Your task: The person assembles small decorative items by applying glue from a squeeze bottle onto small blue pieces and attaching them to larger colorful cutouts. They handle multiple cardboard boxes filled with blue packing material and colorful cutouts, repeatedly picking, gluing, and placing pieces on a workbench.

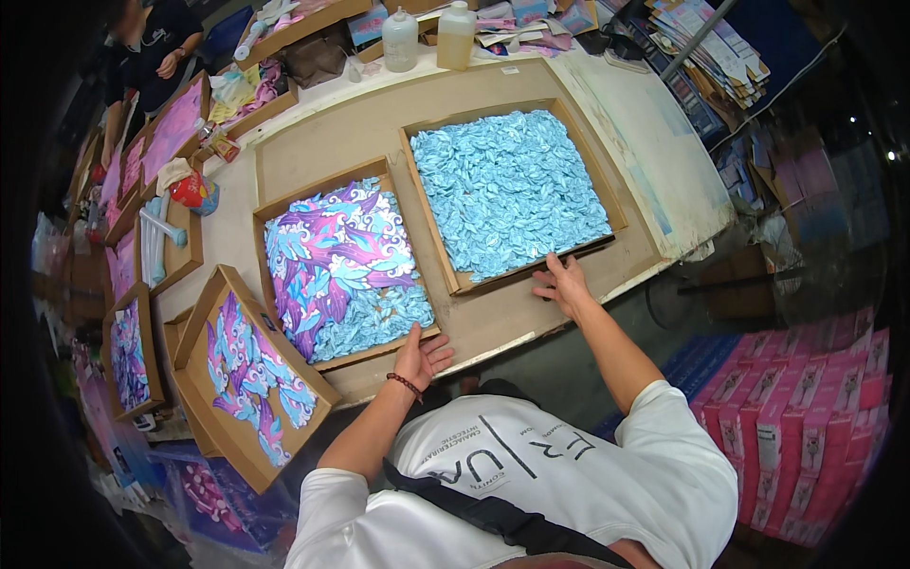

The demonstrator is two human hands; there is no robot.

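My right hand [566,287] has its fingers apart at the near edge of a cardboard tray [413,171] filled with light-blue, leaf-shaped pieces [512,190]. Its fingertips meet the tray's outer wall in the picture; whether they press on it I cannot tell. My left hand [420,362], a beaded bracelet at its wrist, is open by the near right corner of a second cardboard tray [387,171]. That tray holds purple, pink and blue patterned cutouts [336,247], with light-blue pieces [374,318] showing along its near side. Neither hand holds anything.
A tilted cardboard tray of patterned cutouts [248,365] overhangs the table's left side. Two plastic bottles [427,40] stand at the back. Pink boxes [796,408] are stacked on the right, and a person [152,47] in dark clothes is at the far left.
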